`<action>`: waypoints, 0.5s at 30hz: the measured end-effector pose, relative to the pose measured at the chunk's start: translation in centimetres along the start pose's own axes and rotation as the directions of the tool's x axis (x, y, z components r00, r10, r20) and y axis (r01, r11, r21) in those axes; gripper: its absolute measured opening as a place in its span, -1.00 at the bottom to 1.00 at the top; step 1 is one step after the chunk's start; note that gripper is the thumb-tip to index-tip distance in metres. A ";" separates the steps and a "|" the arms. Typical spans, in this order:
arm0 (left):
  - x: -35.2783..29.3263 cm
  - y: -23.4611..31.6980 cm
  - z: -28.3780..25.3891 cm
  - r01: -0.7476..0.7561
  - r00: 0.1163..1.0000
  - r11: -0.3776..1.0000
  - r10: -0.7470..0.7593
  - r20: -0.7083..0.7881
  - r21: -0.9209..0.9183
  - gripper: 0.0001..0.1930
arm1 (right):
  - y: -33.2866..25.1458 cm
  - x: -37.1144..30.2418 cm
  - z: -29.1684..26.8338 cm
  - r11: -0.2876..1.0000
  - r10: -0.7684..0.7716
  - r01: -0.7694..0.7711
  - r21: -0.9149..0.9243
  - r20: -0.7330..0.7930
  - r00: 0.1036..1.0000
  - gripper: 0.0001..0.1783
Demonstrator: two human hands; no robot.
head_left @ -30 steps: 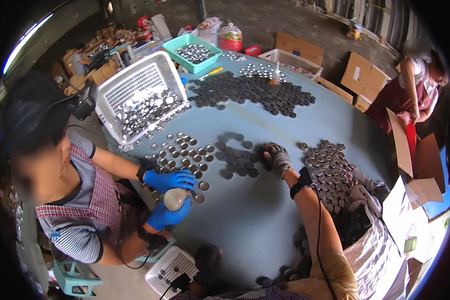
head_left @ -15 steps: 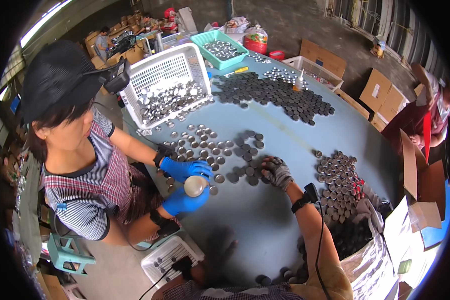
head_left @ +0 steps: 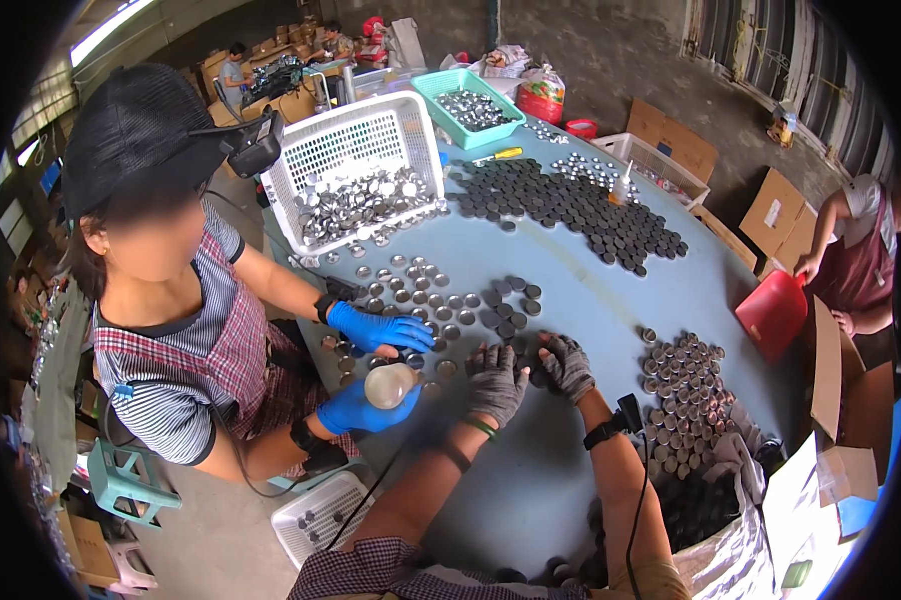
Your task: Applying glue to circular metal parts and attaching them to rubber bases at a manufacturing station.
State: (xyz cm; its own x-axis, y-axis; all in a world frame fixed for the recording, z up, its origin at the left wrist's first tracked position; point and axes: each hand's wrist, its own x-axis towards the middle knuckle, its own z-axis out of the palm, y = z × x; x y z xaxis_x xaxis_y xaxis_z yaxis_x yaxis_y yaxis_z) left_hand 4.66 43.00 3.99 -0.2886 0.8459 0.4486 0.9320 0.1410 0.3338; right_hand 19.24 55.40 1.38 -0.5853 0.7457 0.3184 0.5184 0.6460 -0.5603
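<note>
My left hand [head_left: 498,384], in a grey fingerless glove, rests low on the blue table [head_left: 501,475] with its fingers stretched forward. Just right of it, my right hand [head_left: 569,369], gloved the same way, lies with fingers slightly bent and spread. A few dark round caps [head_left: 539,372] sit between and under the fingertips, partly hidden; I see no cap lifted in either hand. Beyond my fingers is a small cluster of dark caps [head_left: 511,305]. Left of that cluster, silvery open caps [head_left: 441,300] are laid out loosely.
A co-worker's blue-gloved hand [head_left: 376,405] holds a pale rounded object [head_left: 389,385] close on my left. Behind are a white basket [head_left: 356,120] of shiny caps and many dark caps [head_left: 561,205]. Metal caps [head_left: 681,395] pile up at right. Another person holds a red scoop [head_left: 774,315].
My left hand has come up from the near table edge to beside the right hand. The co-worker's upper hand has moved off the pale object. The red scoop has come into view.
</note>
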 end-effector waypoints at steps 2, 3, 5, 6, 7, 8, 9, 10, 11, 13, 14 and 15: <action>0.4 0.1 0.5 0.000 1.000 1.000 0.001 -0.008 0.024 -0.50 | 0.6 0.2 -0.1 0.999 -0.001 0.001 0.047 0.016 1.000 -0.52; 0.5 0.1 0.7 0.003 1.000 0.999 -0.002 -0.015 0.049 -0.50 | 1.0 0.3 -0.1 0.996 -0.005 0.001 0.094 0.036 0.999 -0.53; 0.5 -0.3 1.7 0.024 1.000 0.999 -0.023 0.021 -0.039 -0.50 | 1.9 1.2 -0.1 0.880 0.088 -0.160 0.447 0.177 0.980 -0.53; 0.7 -0.2 1.6 0.045 0.997 0.991 -0.038 0.061 -0.128 -0.49 | 2.1 1.8 -0.4 0.625 0.121 -0.336 0.705 0.338 0.933 -0.53; 0.7 -0.1 1.4 0.042 0.998 0.991 -0.035 0.060 -0.128 -0.49 | 2.1 2.5 -0.5 0.625 0.122 -0.334 0.705 0.335 0.934 -0.53; 0.5 -0.1 1.1 0.026 0.999 0.984 -0.018 0.047 -0.174 -0.49 | 2.0 3.2 -0.5 0.712 0.187 -0.296 0.637 0.235 0.954 -0.51; 0.5 0.0 0.4 0.007 0.999 0.976 0.000 0.032 -0.217 -0.50 | 1.4 4.3 -0.6 0.789 0.236 -0.264 0.555 0.124 0.964 -0.48; 0.4 0.0 0.6 0.004 1.000 0.976 0.003 0.030 -0.217 -0.50 | 1.1 5.6 -0.6 0.789 0.236 -0.263 0.555 0.121 0.964 -0.48; 0.2 -0.1 0.8 -0.068 0.993 0.987 0.052 -0.105 -0.148 -0.54 | 0.7 7.2 -0.5 0.973 0.115 -0.117 0.199 0.023 0.993 -0.47; 0.5 -0.2 1.0 -0.136 0.955 0.987 0.109 -0.274 -0.080 -0.62 | -0.5 10.5 0.5 0.980 -0.038 0.033 -0.198 -0.018 0.999 -0.45; 0.4 -0.3 1.0 -0.135 0.956 0.988 0.109 -0.273 -0.080 -0.62 | -1.5 12.1 1.4 0.958 0.022 -0.011 -0.288 0.036 0.999 -0.43; 0.3 -0.4 0.8 -0.123 0.956 0.991 0.103 -0.276 -0.056 -0.61 | -2.3 13.4 2.6 0.926 0.082 -0.043 -0.375 0.089 0.993 -0.41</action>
State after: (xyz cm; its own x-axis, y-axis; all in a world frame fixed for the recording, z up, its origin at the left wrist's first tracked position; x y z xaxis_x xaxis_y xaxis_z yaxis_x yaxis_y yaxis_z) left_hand 4.34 43.66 3.31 -0.2406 0.6811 0.6916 0.9466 0.0070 0.3224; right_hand 8.60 63.55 4.98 -0.5938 0.7788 0.2022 0.7391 0.6273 -0.2455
